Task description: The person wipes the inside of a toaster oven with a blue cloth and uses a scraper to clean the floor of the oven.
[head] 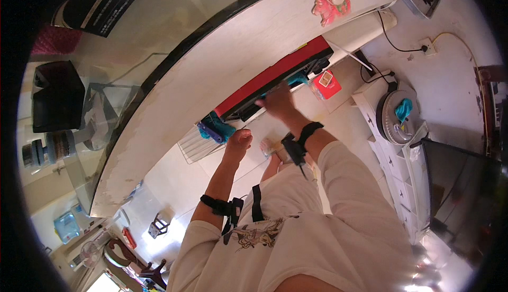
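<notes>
A long red box or drawer [274, 75] with a dark edge sits below the curved white counter [222, 38]. My right hand [278, 101] is at its dark open side, blurred; whether it holds anything cannot be made out. My left hand [239, 140] is lower left, fingers curled, beside a teal cloth [222, 127] and a dark blue object [209, 131] at the red box's left end; no held thing shows in it. More teal material [297, 78] lies just beyond my right hand.
A wire rack [194, 149] is left of my left hand. A red packet [327, 85] lies right of the red box. At the right stand a white drawer cabinet [377, 121] and a dark screen [452, 189]; cables run along the wall. A small stool [158, 226] stands on the floor.
</notes>
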`<state>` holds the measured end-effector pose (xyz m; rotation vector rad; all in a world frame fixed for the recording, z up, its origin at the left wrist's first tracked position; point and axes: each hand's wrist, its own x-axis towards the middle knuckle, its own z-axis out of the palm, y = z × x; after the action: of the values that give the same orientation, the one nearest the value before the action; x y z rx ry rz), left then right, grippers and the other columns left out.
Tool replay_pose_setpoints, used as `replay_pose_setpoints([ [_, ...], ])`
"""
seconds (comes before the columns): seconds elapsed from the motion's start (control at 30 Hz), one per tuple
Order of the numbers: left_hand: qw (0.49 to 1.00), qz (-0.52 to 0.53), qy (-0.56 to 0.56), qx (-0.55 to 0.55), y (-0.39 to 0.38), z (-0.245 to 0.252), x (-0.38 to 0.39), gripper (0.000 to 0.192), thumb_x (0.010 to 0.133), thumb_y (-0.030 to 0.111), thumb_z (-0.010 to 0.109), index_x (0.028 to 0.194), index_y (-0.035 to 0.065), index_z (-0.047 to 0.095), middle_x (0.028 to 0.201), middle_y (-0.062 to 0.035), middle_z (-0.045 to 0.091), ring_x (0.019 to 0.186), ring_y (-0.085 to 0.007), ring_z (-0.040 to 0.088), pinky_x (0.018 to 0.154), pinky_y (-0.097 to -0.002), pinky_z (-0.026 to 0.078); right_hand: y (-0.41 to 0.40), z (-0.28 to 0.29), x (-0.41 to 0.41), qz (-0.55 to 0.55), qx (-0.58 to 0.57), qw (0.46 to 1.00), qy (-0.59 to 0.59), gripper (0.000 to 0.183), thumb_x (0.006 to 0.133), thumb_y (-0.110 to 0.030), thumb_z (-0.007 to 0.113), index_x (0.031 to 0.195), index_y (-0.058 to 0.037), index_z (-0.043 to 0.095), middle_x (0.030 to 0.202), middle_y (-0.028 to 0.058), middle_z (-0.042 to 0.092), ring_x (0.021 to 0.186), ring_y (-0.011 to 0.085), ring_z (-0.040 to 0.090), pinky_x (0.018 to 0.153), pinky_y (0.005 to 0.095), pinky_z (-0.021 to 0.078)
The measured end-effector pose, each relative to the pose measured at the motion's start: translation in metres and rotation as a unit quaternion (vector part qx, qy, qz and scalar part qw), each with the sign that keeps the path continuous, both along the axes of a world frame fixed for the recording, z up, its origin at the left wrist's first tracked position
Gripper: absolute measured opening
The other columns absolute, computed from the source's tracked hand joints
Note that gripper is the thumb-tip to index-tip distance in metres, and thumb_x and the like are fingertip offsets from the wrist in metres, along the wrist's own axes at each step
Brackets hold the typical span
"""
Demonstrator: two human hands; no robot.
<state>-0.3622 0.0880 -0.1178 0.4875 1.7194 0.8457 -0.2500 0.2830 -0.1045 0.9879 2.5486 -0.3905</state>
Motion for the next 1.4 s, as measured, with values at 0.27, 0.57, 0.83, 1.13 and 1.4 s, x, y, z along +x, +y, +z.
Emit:
replay_pose_setpoints([
  [0.27, 1.000, 0.009, -0.013, 0.026, 0.023, 0.008, 0.012, 0.029, 0.084, 0.019, 0.061, 0.106, 0.0022, 0.056, 0.094, -0.0066, 0.062, 0.080, -0.0125, 0.059, 0.066, -0.0259, 0.050, 0.024, -0.048, 0.025, 0.000, 0.018, 0.980, 0.196, 0.057, 0.081, -0.056, 0.050, 0.111, -0.0091, 0.059, 0.115, 0.0090, 0.057, 0.115, 0.0268, 0.045, 0.100, 0.0451, 0.0281],
  [0.57, 0.998, 0.000, -0.065, 0.015, 0.033, -0.001, 0.040, 0.027, 0.087, 0.020, 0.058, 0.108, 0.0042, 0.055, 0.096, -0.0064, 0.062, 0.083, -0.0124, 0.060, 0.069, -0.0257, 0.049, 0.012, -0.081, 0.009, 0.039, -0.025, 0.951, 0.305, 0.058, 0.078, -0.057, 0.051, 0.120, -0.0164, 0.057, 0.123, 0.0095, 0.054, 0.122, 0.0280, 0.041, 0.103, 0.0482, 0.0235],
  [0.83, 0.997, 0.025, -0.074, 0.000, 0.020, -0.016, 0.042, 0.026, 0.089, 0.020, 0.056, 0.110, 0.0041, 0.054, 0.099, -0.0063, 0.063, 0.087, -0.0135, 0.060, 0.073, -0.0271, 0.049, -0.010, -0.055, -0.007, 0.022, 0.005, 0.901, 0.433, 0.065, 0.071, -0.051, 0.063, 0.126, -0.0184, 0.051, 0.131, 0.0099, 0.047, 0.124, 0.0318, 0.038, 0.104, 0.0509, 0.0222],
  [1.13, 0.987, -0.006, 0.023, 0.156, 0.048, -0.015, 0.040, 0.021, 0.088, 0.007, 0.056, 0.109, 0.0012, 0.055, 0.101, -0.0087, 0.062, 0.088, -0.0150, 0.061, 0.075, -0.0263, 0.049, 0.013, -0.051, 0.018, 0.168, 0.117, 0.950, 0.237, 0.061, 0.085, -0.055, 0.042, 0.126, -0.0099, 0.049, 0.127, 0.0053, 0.050, 0.119, 0.0254, 0.044, 0.098, 0.0380, 0.0354],
  [1.4, 0.888, -0.071, 0.280, 0.357, 0.085, -0.028, 0.041, 0.033, 0.079, -0.006, 0.058, 0.111, -0.0011, 0.052, 0.105, -0.0136, 0.060, 0.092, -0.0203, 0.060, 0.074, -0.0287, 0.050, 0.058, -0.045, 0.045, 0.223, -0.027, 0.927, 0.300, 0.067, 0.081, -0.051, 0.053, 0.127, -0.0025, 0.045, 0.127, 0.0171, 0.048, 0.119, 0.0326, 0.043, 0.099, 0.0417, 0.0352],
])
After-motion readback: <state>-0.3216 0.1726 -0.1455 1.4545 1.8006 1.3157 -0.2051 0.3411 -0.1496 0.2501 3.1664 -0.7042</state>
